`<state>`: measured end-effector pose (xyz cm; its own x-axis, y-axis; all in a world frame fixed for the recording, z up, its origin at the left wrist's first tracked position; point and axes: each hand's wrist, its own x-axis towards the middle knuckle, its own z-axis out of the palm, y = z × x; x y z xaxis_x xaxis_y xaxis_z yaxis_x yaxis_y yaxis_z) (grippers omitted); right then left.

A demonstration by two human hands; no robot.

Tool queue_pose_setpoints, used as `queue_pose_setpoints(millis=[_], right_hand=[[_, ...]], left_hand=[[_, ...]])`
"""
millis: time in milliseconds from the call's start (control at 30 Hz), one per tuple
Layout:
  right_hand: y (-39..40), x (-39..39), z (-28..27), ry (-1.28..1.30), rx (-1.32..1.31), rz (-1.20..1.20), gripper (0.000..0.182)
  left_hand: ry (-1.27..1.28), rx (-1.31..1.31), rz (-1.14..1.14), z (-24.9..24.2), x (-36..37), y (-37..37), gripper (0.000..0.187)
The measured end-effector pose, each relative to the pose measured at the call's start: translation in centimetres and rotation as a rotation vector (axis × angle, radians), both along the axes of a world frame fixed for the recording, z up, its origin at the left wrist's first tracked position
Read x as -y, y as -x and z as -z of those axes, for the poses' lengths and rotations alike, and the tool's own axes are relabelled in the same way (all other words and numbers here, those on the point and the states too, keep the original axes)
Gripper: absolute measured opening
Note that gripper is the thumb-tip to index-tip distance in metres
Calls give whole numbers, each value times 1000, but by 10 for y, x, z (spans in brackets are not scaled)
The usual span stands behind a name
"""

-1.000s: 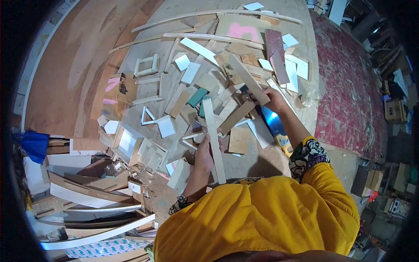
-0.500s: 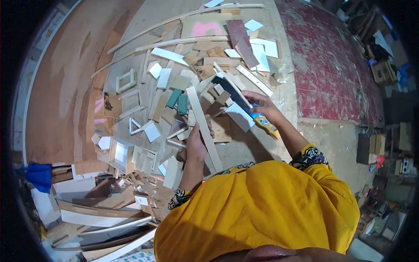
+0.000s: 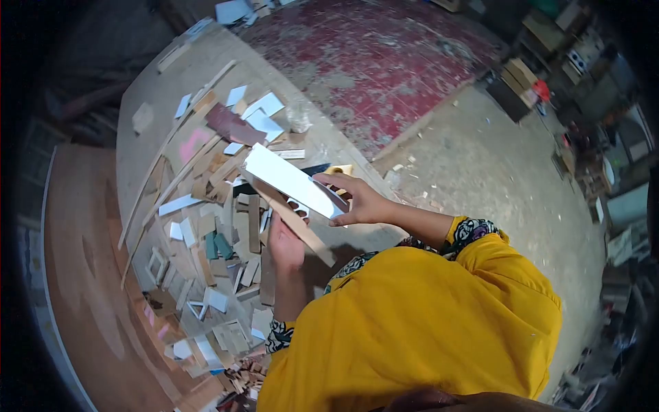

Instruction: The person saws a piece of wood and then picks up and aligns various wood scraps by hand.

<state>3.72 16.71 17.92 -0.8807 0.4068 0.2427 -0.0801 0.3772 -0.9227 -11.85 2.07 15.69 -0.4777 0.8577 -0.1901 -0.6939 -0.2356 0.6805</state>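
Note:
My left hand (image 3: 285,244) is closed around a long wooden strip (image 3: 296,223), which slants down toward my body. In my right hand (image 3: 365,199) is a white-faced board (image 3: 292,177), gripped near its lower end between thumb and fingers. The two pieces are close together, with the board's far end overlapping the top of the strip. Behind the board lies a handsaw with a yellow handle (image 3: 340,169); most of its dark blade is hidden. Around my left hand are wood offcuts and two green blocks (image 3: 218,245).
Scrap pieces and long thin strips (image 3: 180,152) cover the worktable (image 3: 147,93). A maroon board (image 3: 235,123) rests among white pieces. To the left stands a large brown panel (image 3: 82,275). Beyond the table is a worn red floor (image 3: 357,75), with boxes (image 3: 515,86) farther right.
The view has swung to the right. My right hand has lifted the white board from beside the saw and brought it against the strip in my left hand.

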Motion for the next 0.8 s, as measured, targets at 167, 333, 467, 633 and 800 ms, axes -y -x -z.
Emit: queue_pose_setpoints(millis=[167,333,467,633,800], right_hand=[[-26,24,1,-139,54,298,87],[-49,38,9,-146,40,491,89],[-68,39,14,-143,159,549,78],[-83,25,26,341,25,376,41],[-100,8,9,392,-3,231,27]], left_hand=[[-50,98,93,11,-34,-31,40],[-151,195,223,10,-56,-63,38],[-144,226,217,11,-55,-87,40],[-180,260,220,8,-48,-102,41],[-132,176,100,-2,-44,-123,39]])
